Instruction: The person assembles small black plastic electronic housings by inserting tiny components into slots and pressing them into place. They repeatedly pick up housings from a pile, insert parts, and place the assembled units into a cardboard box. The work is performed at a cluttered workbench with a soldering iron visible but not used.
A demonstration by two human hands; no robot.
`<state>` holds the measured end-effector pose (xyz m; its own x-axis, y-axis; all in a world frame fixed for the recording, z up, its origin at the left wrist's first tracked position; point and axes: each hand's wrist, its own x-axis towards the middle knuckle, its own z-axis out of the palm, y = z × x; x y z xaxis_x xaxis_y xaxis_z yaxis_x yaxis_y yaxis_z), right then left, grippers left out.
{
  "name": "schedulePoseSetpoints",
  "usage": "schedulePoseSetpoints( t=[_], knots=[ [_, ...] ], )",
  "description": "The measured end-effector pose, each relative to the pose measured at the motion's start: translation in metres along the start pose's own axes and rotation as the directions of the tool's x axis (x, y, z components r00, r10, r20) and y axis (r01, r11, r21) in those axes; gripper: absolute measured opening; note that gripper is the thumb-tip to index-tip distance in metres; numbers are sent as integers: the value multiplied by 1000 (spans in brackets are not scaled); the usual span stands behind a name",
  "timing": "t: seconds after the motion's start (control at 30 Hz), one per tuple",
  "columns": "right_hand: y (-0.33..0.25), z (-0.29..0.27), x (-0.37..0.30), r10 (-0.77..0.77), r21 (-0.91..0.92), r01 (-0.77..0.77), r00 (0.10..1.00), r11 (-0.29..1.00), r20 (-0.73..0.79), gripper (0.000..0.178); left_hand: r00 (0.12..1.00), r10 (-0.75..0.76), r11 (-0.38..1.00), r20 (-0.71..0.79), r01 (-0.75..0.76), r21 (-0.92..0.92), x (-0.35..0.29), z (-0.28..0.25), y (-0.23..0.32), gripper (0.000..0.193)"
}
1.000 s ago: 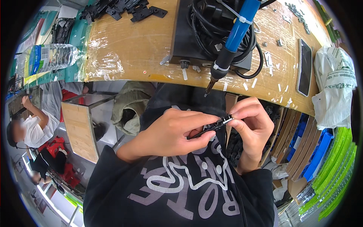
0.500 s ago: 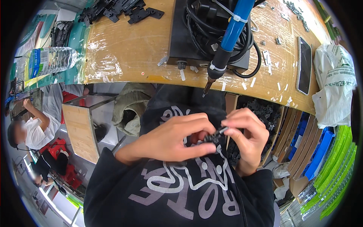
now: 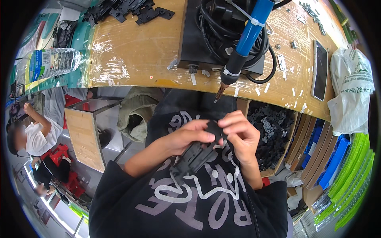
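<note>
A black plastic part (image 3: 193,158), long and blocky with a rounded end, is held in front of my chest by both hands. My left hand (image 3: 186,137) pinches it near the rounded end, thumb on top. The fingers of my right hand (image 3: 242,135) are closed on that same end from the other side. The part's long body slants down toward my left, over my dark shirt. Whatever small piece may lie between my right fingertips is hidden. Above my hands, a blue-handled tool (image 3: 254,29) resembling a soldering iron points its thin metal tip down past the table edge.
On the table (image 3: 131,51) stands a black box (image 3: 188,53) with coiled cable. Black parts (image 3: 152,14) lie far left, near a water bottle (image 3: 53,65). A phone (image 3: 319,71) and white plastic bag (image 3: 351,89) are at right. Below the edge is a bin of parts (image 3: 274,127).
My hands have turned the black part, so its long body now shows below my left hand. The right hand has moved slightly left. The view has shifted a little.
</note>
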<state>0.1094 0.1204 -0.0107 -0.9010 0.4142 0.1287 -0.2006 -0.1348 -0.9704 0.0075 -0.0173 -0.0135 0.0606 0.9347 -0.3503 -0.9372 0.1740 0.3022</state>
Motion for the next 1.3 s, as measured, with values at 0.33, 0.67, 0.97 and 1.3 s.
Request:
schedulePoseSetpoints(
  t=[0.33,0.67,0.97,1.3],
  knots=[
    [0,10,-4,618,348,-614,778,708,113,22,837,440,842,-325,-259,473,10,-3,8,15],
    [-10,14,-4,591,307,-574,805,759,45,20,844,438,842,-309,-265,471,10,2,10,15],
    [-12,16,-3,592,320,-566,806,759,21,20,851,429,850,-303,-267,454,10,2,11,12],
    [-10,17,-2,598,339,-566,801,752,12,19,849,444,831,-288,-269,487,10,2,13,13]
  ],
)
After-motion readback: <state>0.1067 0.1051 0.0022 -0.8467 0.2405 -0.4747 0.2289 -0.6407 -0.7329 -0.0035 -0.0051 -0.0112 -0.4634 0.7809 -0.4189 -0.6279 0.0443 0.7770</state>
